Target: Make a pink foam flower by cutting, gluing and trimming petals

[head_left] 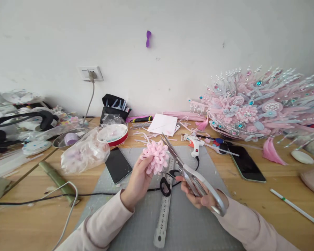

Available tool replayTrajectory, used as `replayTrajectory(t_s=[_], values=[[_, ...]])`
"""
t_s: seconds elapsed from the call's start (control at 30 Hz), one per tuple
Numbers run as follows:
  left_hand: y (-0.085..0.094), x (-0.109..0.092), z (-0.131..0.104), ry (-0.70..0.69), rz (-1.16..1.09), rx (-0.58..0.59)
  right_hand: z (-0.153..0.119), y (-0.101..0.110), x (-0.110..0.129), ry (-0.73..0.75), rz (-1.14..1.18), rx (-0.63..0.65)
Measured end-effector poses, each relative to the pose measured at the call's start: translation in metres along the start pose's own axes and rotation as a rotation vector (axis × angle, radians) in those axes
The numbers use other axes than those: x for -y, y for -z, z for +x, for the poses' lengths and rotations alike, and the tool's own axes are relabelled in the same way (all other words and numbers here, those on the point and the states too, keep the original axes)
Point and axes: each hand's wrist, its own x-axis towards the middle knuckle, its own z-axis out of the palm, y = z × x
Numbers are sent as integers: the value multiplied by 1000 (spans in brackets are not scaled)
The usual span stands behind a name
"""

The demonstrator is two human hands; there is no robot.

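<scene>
- Head view: the left hand (140, 174) pinches a pink flower (156, 157) of fuzzy loops between thumb and fingers, raised over the far part of a grey cutting mat (196, 230) on the desk (230, 198).
- The right hand (199, 195) is closed around the handles of silver shears (184, 168); their blades point up toward the mat's far edge, close beside the flower. Whether they touch it cannot be told.
- Below and between both hands, a metal ruler (161, 221) lies lengthwise on the mat, with black-handled scissors (161, 182) across it.
- By the mat's far left corner lies a dark-screened phone (118, 165); by its far right corner, a white glue gun (197, 143).
- Toward the desk's left edge are a bulging clear plastic bag (81, 153), a green bamboo piece (57, 179) and a tangle of cables. Just right of the bag stands a round red-sided tub (118, 141).
- Along the desk's far edge, by the wall, are an open black pouch (108, 113) and a white card (162, 124).
- The desk's far right corner carries a large pink and pale-blue headdress (248, 108), beaded and jewelled. Nearer than it lie a second phone (248, 163) and a white stick (297, 209).
</scene>
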Motion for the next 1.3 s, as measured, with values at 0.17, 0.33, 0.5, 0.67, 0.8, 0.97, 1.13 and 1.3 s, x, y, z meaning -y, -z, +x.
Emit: replayTrajectory(t_s=[0.17, 0.33, 0.5, 0.67, 0.8, 0.97, 1.13, 1.3], values=[[0, 5, -4, -37, 15, -55, -4, 1, 4, -6, 3, -38], [2, 8, -3, -111, 59, -104, -8, 2, 3, -85, 7, -86], [5, 8, -1, -105, 79, -97, -6, 0, 4, -8, -60, -94], [4, 8, -1, -72, 90, -91, -6, 0, 5, 47, -117, -190], [3, 6, -2, -74, 88, -92, -6, 12, -2, 62, -117, -128], [4, 5, -3, -58, 98, -81, -3, 18, -5, 42, -178, -69], [3, 5, -3, -54, 108, -97, -2, 9, 1, -42, -243, -138], [3, 6, -3, -46, 99, -93, -3, 9, 2, -78, -247, -137]])
